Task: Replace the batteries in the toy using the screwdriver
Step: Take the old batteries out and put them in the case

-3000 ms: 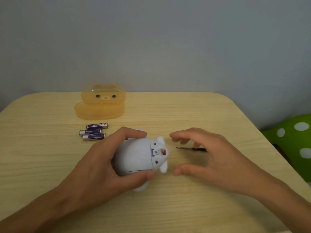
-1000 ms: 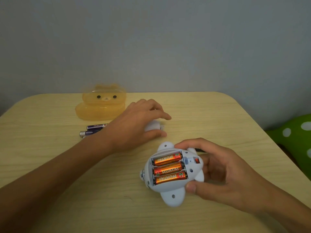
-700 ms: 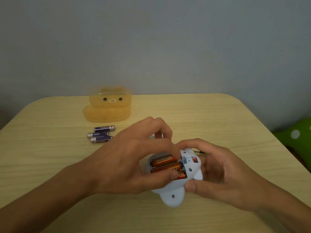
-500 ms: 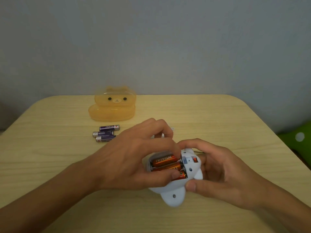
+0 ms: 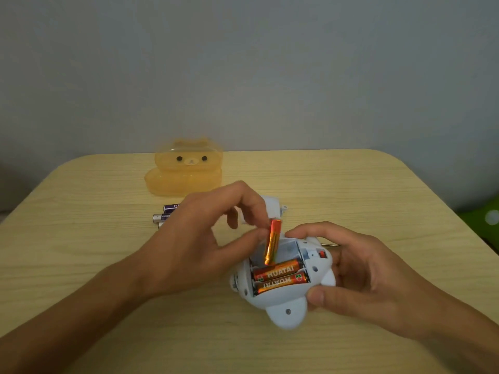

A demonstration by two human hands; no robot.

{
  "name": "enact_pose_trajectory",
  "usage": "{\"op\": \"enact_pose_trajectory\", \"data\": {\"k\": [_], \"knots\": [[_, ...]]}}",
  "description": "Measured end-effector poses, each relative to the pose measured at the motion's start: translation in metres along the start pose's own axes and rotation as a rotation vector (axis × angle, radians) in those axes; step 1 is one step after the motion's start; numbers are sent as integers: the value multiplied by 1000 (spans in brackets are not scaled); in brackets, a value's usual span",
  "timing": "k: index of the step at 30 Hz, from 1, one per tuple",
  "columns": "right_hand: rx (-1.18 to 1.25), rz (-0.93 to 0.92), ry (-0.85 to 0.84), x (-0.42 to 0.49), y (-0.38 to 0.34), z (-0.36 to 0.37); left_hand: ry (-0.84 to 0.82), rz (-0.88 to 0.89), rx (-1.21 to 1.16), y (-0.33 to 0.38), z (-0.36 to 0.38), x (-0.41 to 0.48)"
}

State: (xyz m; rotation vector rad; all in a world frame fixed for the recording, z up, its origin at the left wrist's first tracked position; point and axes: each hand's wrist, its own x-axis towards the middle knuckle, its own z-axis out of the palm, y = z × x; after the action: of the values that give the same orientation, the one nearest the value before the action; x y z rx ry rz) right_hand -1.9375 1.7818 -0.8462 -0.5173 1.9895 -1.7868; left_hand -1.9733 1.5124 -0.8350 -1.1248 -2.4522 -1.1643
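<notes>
- Toy (image 5: 286, 317): white, underside up, compartment open; right hand (image 5: 378, 276) grips it, fingers curled over its far edge, thumb on its near side.
- Orange battery (image 5: 272, 245): tilted over the toy's empty far slot, upper part pinched by left hand (image 5: 194, 238) thumb and forefinger.
- Two seated batteries (image 5: 278, 269): in the toy's nearer slots.
- Purple batteries (image 5: 162, 217): on the table, left of and beyond the toy.

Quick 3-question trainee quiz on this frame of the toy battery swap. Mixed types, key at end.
1. The right hand holds the toy. How many orange batteries lie in its open bay?
2. Which hand pinches the lifted battery? A) left hand B) right hand C) neither
3. True or false: the purple batteries lie on the table, outside the bear-shaped case.
Key: 1) two; 2) A; 3) true.
</notes>
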Motion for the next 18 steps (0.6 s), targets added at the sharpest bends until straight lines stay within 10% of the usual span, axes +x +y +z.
{"op": "enact_pose_trajectory", "data": {"k": [18], "knots": [[6,6,-7,3,0,2,-154,-49,132,12,-9,2]]}}
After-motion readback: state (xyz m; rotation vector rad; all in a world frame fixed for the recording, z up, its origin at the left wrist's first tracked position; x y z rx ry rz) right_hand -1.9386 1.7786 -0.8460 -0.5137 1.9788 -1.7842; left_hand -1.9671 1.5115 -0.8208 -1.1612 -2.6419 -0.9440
